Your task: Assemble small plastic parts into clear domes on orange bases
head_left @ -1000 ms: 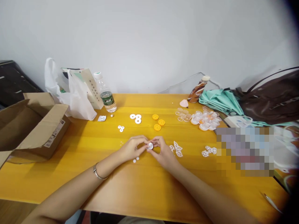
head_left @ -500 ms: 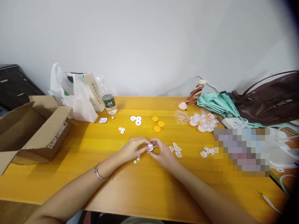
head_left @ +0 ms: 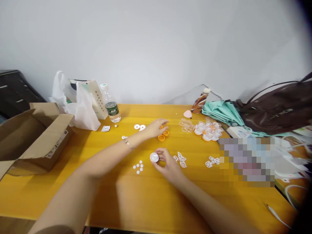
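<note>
Pinched by the right hand (head_left: 168, 164) is a white round piece (head_left: 154, 157), held by its edge near the middle of the table (head_left: 151, 201). Orange round pieces (head_left: 161, 138) are found at one o'clock from it. Over them the left hand (head_left: 155, 127) is held; whether one is gripped cannot be told. White dots (head_left: 141, 169) are seen at eight o'clock, white rings (head_left: 142, 129) at eleven, lacy white pieces (head_left: 180, 158) at three. At two o'clock, a heap of clear-topped orange pieces (head_left: 209, 131) looks done. The held piece seems half made, with loose parts left to be used.

The green bottle label (head_left: 112, 110) reads "怡宝", the brown bottle (head_left: 200, 102) "NE", the dark cloth (head_left: 117, 231) "MIU".
</note>
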{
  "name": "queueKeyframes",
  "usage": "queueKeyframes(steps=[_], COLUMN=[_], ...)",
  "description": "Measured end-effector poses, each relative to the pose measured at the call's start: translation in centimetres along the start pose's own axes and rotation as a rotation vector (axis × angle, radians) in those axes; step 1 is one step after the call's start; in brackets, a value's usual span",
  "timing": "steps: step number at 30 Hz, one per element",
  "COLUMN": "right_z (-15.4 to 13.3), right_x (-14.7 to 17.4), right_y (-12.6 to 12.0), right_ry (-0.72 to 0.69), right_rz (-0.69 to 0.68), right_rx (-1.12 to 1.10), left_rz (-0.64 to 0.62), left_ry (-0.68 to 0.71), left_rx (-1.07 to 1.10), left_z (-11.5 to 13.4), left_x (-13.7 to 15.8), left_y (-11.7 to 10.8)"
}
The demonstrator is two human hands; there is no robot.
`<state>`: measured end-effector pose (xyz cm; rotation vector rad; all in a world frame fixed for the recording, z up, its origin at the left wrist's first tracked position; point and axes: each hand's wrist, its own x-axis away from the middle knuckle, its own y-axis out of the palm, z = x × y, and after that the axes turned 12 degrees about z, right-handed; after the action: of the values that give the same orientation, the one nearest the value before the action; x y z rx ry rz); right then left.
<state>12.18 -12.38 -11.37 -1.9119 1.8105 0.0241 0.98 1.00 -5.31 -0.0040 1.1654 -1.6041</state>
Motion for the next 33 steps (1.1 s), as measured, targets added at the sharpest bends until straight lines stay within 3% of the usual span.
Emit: queueKeyframes(steps=[3, 7, 13, 17, 20, 23, 25, 27, 30, 33], right_z=[0.0, -0.2, -1.2, -1.4, -1.0, -0.4, -0.1, 0.0, -0.3, -0.7], right_x=[0.4, 0.4, 0.1, -0.1, 0.0, 0.1, 0.1, 0.1, 0.2, 0.2], right_y=[0.1, 0.0, -0.5, -0.6, -0.4, 0.0, 0.3, 0.6, 0.7, 0.7], right_ry=[-0.014, -0.048, -0.104, -0.085, -0.031, 0.041, 0.093, 0.124, 0.143, 0.187], right_rz=[-0.004, -0.006, 0.001, 0.04, 0.051, 0.06, 0.067, 0.063, 0.033, 0.022], right_rx=[-0.069, -0.068, -0.042, -0.04, -0.071, -0.16, -0.251, -0.321, -0.339, -0.325], left_rz=[-0.077, -0.143, -0.117, 0.005, 0.112, 0.18, 0.22, 0.288, 0.41, 0.484], left_ry=[0.063, 0.127, 0.09, 0.018, -0.029, -0.08, -0.2, -0.272, -0.321, -0.288], left_rx=[-0.015, -0.009, -0.007, 0.031, 0.094, 0.178, 0.42, 0.522, 0.53, 0.478], left_z=[-0.5, -0.5, -0.7, -0.4, 0.1, 0.9, 1.6, 2.3, 3.2, 3.5], left_x=[-4.3, -7.3, -8.2, -7.4, -5.2, -1.1, 2.4, 6.0, 10.7, 13.4], left_y=[3.7, 7.7, 9.5, 7.7, 4.4, 0.1, -2.6, -4.4, -5.5, -5.3])
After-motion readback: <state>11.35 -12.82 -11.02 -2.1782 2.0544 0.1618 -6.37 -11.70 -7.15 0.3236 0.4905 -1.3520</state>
